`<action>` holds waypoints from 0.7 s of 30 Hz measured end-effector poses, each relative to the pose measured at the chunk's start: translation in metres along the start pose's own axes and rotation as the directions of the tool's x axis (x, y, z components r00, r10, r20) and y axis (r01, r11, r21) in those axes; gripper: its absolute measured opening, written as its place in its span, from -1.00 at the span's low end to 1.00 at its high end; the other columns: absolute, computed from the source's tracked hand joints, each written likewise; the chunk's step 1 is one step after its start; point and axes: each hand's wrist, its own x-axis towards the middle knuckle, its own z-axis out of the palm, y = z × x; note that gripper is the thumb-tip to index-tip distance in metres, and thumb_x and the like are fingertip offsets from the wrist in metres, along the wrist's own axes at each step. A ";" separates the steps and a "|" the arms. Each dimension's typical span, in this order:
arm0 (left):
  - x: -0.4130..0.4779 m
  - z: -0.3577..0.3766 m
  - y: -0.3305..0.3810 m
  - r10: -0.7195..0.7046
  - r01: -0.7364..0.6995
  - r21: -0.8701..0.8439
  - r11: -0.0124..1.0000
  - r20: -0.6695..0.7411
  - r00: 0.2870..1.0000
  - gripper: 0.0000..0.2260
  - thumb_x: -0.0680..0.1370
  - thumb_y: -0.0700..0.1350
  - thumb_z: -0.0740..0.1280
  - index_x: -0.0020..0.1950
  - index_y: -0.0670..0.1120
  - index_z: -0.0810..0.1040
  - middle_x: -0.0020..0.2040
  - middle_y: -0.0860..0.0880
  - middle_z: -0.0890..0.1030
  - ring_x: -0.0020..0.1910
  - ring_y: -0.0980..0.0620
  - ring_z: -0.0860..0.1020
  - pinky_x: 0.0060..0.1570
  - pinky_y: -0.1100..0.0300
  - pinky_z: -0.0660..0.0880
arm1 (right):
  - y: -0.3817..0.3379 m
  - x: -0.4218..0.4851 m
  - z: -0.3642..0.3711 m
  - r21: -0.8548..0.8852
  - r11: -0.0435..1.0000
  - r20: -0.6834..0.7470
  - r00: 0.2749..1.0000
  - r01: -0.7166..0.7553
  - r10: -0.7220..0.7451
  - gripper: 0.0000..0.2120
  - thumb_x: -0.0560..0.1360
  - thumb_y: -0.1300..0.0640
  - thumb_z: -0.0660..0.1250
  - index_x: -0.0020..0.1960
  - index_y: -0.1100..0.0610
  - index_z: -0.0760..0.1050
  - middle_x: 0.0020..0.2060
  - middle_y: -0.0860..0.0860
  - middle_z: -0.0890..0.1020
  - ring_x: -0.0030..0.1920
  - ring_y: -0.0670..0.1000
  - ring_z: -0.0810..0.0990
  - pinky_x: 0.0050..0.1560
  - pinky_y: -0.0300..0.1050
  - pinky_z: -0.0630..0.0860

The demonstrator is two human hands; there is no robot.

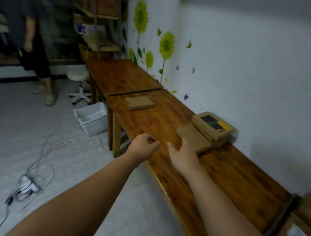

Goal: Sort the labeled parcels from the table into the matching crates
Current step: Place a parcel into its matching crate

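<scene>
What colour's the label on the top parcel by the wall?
The label is black and yellow; it shows in the head view.

Left hand curled, empty; right hand spread, palm down

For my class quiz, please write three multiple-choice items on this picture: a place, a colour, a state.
1. Where do the crates stand? A on the floor by the table; B on the table; C on a shelf.
2. What colour is the label patch on the top parcel of the stack? A red; B blue; C yellow.
3. What does the left hand hold? A a parcel; B nothing; C a crate.
Key: 1 A, they sit on the floor by the table leg; 2 C, yellow shows beside a dark patch; 3 B, its fingers curl on nothing.
</scene>
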 end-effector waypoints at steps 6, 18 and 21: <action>0.068 -0.045 -0.013 -0.045 0.043 -0.020 0.999 -0.078 0.996 -0.82 0.62 -0.01 0.36 0.19 -0.04 0.56 -0.01 -0.02 0.60 -0.09 0.05 0.58 -0.21 0.20 0.52 | -0.034 0.075 0.033 0.020 0.999 0.063 0.997 0.040 -0.041 -0.27 0.68 -0.17 0.22 0.68 0.15 0.02 0.62 0.12 0.23 0.60 0.18 0.24 0.51 0.08 0.28; 0.223 -0.078 -0.013 -0.155 0.159 0.011 0.987 -0.170 0.973 -0.88 0.63 -0.04 0.34 0.12 -0.05 0.55 0.01 -0.06 0.59 -0.11 0.02 0.56 -0.19 0.16 0.50 | -0.074 0.241 0.063 0.082 0.996 0.145 0.989 -0.028 0.016 -0.29 0.69 -0.14 0.21 0.68 0.16 0.03 0.62 0.14 0.24 0.59 0.20 0.25 0.51 0.07 0.29; 0.257 -0.085 -0.023 -0.195 0.199 0.005 0.980 -0.171 0.966 -0.83 0.63 -0.04 0.34 0.16 -0.08 0.57 -0.03 -0.06 0.59 -0.12 0.01 0.55 -0.16 0.14 0.51 | -0.081 0.271 0.080 0.080 0.996 0.168 0.985 -0.046 0.032 -0.29 0.69 -0.13 0.22 0.67 0.16 0.02 0.61 0.15 0.24 0.59 0.20 0.25 0.51 0.09 0.29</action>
